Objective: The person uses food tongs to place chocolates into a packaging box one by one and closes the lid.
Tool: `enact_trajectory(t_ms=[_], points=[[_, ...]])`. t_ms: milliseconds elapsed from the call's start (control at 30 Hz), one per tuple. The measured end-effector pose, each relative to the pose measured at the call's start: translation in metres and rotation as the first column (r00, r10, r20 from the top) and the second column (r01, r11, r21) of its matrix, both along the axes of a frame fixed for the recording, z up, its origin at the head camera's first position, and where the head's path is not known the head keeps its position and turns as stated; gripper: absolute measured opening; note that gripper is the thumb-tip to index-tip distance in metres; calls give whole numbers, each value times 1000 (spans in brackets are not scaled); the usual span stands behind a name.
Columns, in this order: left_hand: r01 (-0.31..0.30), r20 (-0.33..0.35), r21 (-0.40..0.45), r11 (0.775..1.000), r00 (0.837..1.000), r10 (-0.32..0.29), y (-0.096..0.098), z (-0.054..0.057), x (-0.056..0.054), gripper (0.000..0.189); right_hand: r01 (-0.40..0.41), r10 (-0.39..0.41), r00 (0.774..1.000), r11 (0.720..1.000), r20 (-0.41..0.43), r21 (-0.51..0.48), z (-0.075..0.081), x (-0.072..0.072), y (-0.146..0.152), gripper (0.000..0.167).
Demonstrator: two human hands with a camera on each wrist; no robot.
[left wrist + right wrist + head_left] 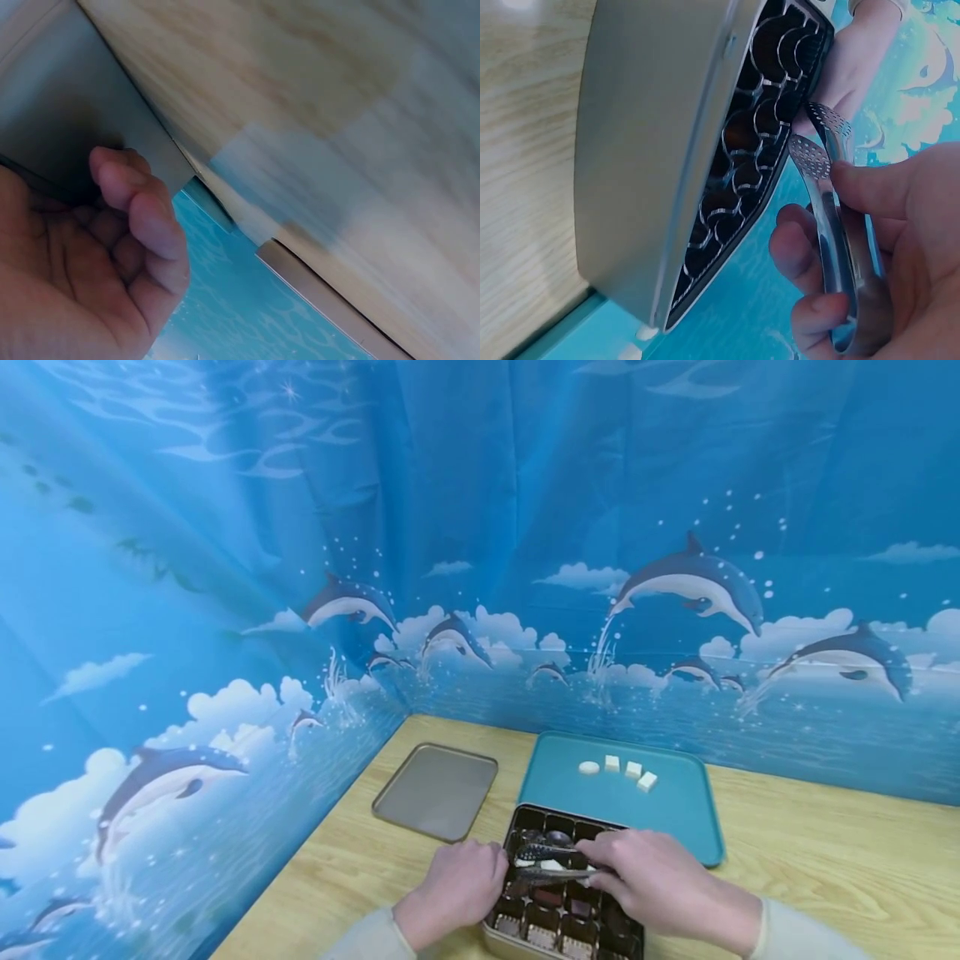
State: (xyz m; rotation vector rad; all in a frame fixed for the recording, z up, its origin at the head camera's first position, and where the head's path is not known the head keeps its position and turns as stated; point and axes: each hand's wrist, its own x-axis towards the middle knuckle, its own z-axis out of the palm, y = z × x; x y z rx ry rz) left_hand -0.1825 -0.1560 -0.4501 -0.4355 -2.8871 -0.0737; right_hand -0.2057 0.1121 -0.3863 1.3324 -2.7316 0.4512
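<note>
A metal tin box point(645, 150) with a dark divided insert point(547, 900) stands on the table. My right hand point(660, 878) holds metal tongs point(826, 225) with perforated tips over the compartments, thumb on one arm and fingers round the other. The tips are apart, and no piece shows between them in the right wrist view. White pieces point(551, 865) lie below the tongs in the head view. At the tin's left side, my left hand point(467, 881) grips the edge with bent fingers point(154, 221); its thumb is largely hidden. Brown pieces and pale ridged pieces point(542, 937) sit in nearer compartments.
Behind the tin lies a teal tray point(570, 793) bearing a round white piece point(588, 767) and several white blocks point(633, 769). A bare grey-brown tray point(437, 789) lies to the left. A blue dolphin-print curtain point(480, 568) borders the wooden table point(825, 843).
</note>
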Motion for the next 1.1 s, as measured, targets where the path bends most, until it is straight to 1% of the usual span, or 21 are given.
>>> enact_trajectory(t_ms=[100, 267, 467, 500, 633, 700, 767, 933, 1100], points=[[1, 10, 4, 1000, 1000, -1, 0, 0, 0, 39, 32, -32, 999, 999, -10, -13, 2, 0, 6, 37], [-1, 40, 19, 1000, 999, 0, 0, 1, 0, 39, 103, -102, 995, 994, 23, -47, 6, -5, 20, 41], [13, 33, -34, 999, 999, -12, 0, 2, 1, 35, 198, -198, 980, 979, 2, -57, 6, -13, 39, 45], [14, 29, -41, 999, 999, -13, 0, 2, 0, 34, 214, -214, 977, 975, -3, -60, 6, -15, 42, 46], [19, 15, -59, 998, 1000, -18, 0, 1, 0, 33, 278, -277, 961, 957, 24, -79, 1, -24, 53, 52], [22, 20, -54, 998, 1000, -21, 0, 1, 0, 33, 308, -305, 951, 948, 50, -84, -2, -28, 59, 54], [25, 27, -56, 998, 999, -24, 0, 1, 1, 33, 334, -330, 942, 939, 51, -84, -6, -33, 65, 55], [20, 40, -30, 999, 999, -19, 1, 1, 2, 35, 392, -388, 919, 918, 63, -58, -16, -47, 81, 57], [13, 56, 19, 1000, 998, -14, 0, 0, 3, 37, 447, -444, 891, 894, 99, -16, -27, -64, 99, 59]])
